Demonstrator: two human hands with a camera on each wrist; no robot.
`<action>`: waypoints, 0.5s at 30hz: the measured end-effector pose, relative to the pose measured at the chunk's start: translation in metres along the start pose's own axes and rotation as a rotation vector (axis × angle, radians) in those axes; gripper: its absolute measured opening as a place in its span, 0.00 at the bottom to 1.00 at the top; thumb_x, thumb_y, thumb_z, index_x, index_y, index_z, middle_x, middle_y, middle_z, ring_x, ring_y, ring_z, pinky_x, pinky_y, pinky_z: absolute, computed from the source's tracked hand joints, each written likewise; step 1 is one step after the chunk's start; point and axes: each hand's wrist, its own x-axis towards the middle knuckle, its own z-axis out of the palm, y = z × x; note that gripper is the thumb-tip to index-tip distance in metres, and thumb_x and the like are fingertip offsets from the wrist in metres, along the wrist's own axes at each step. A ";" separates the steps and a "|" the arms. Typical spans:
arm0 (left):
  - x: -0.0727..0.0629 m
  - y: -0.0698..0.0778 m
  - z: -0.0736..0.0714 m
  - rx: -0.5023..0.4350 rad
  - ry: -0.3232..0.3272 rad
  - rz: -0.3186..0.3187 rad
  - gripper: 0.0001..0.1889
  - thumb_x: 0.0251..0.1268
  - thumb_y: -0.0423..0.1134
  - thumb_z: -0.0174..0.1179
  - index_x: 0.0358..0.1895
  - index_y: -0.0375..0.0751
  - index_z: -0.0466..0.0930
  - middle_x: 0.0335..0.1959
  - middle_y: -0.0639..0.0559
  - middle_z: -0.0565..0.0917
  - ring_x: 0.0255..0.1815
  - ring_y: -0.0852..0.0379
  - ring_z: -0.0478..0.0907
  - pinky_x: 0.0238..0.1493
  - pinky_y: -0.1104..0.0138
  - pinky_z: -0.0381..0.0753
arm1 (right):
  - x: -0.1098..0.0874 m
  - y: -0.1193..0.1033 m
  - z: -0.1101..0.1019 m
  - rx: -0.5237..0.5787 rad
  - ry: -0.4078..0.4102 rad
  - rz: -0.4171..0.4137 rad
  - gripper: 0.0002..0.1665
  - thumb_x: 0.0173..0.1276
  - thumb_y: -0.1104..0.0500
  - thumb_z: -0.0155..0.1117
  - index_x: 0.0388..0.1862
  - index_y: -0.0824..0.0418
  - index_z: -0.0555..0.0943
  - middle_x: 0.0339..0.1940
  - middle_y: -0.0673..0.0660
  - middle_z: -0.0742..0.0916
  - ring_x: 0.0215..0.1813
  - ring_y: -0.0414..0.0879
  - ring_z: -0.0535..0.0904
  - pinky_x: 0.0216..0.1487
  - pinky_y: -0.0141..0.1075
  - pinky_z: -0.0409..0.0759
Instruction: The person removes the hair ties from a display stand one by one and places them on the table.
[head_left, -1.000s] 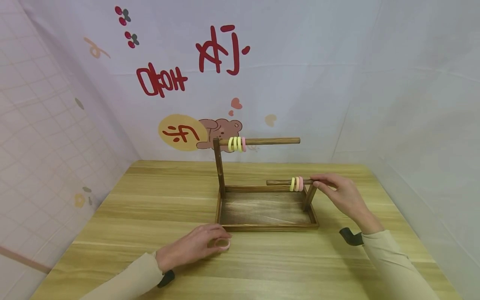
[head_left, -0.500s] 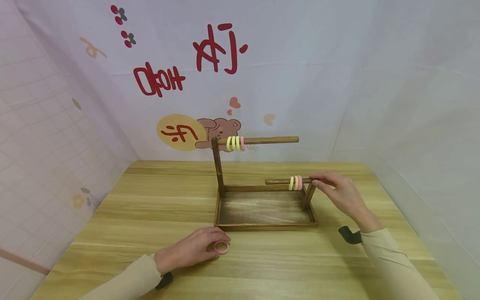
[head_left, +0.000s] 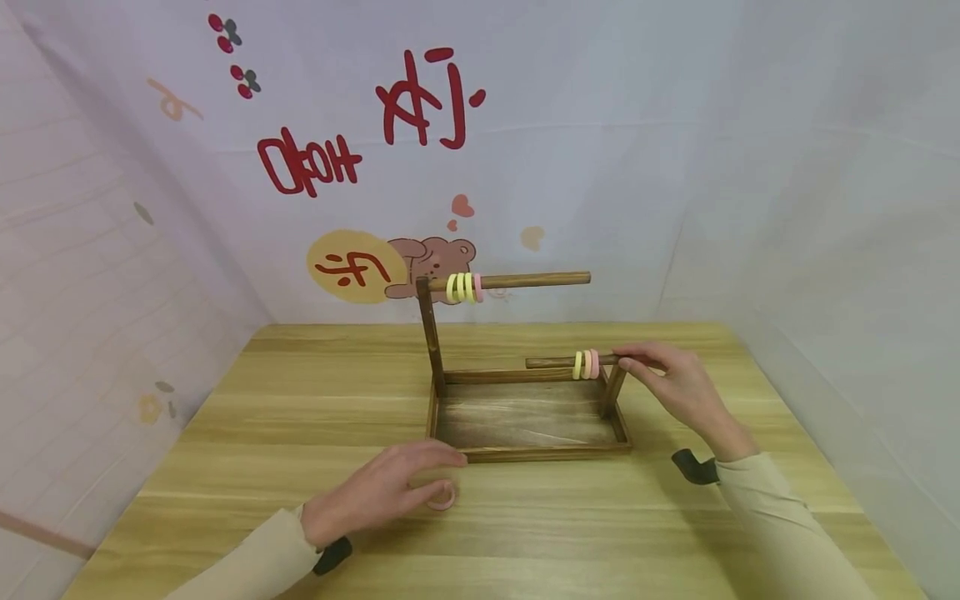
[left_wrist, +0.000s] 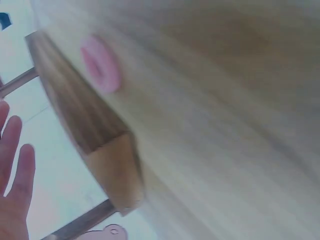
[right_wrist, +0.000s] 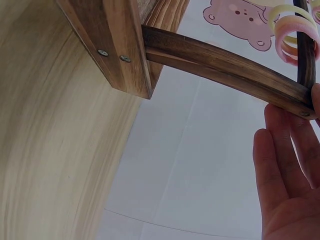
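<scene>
A pink ring (left_wrist: 112,71) lies on the wooden table just beside my left hand (head_left: 375,496), near the front left corner of a brown wooden rack (head_left: 532,455). The left fingers are spread and extended; the left wrist view shows them apart from the ring. My right hand (head_left: 678,392) pinches the top of the rack's short post (head_left: 612,392), where the lower bar (head_left: 547,363) joins. On that bar hang a yellow ring (head_left: 577,365), a peach ring and a pink ring (head_left: 595,363). Several yellow rings (head_left: 460,287) and a pink one (head_left: 478,288) hang on the upper bar (head_left: 536,280).
The rack's tall post (head_left: 430,333) rises at its left, and its shallow tray base (head_left: 525,414) stands on the table (head_left: 570,533). A white cloth with red characters and a bear print (head_left: 446,258) hangs behind. Dark straps (head_left: 333,557) show at both wrists.
My left hand has let go of the pink ring, and its fingers have spread and lifted away. The right hand keeps its grip on the short post. The head view has shifted slightly.
</scene>
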 end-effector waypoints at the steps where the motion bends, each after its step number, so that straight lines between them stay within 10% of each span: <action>1: 0.003 0.001 -0.001 -0.001 0.025 0.024 0.15 0.75 0.37 0.65 0.61 0.44 0.85 0.60 0.56 0.84 0.61 0.57 0.81 0.61 0.57 0.82 | 0.000 0.000 0.000 0.002 0.000 0.000 0.13 0.71 0.65 0.71 0.52 0.58 0.89 0.47 0.53 0.92 0.50 0.41 0.87 0.50 0.19 0.78; 15: 0.056 0.013 -0.014 0.019 0.347 0.284 0.16 0.64 0.28 0.71 0.55 0.39 0.86 0.53 0.49 0.88 0.56 0.52 0.84 0.58 0.58 0.84 | 0.000 -0.001 0.001 0.018 -0.007 0.018 0.12 0.72 0.64 0.70 0.53 0.58 0.89 0.48 0.53 0.92 0.51 0.41 0.87 0.51 0.18 0.77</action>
